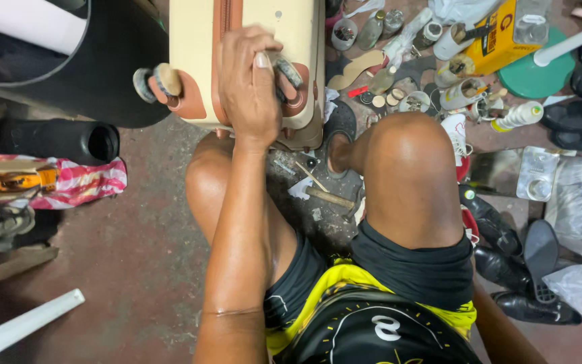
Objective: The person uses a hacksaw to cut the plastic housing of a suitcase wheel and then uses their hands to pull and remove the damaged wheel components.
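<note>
Here, left hand (249, 87) on cream suitcase (200, 54), yellow can (496, 40)

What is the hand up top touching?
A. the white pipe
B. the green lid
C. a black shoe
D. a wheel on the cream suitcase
D. The left hand rests over a wheel at the corner of the cream suitcase, with the thumb laid against that wheel; the black shoes lie off to the side by the person's knee, untouched.
</note>
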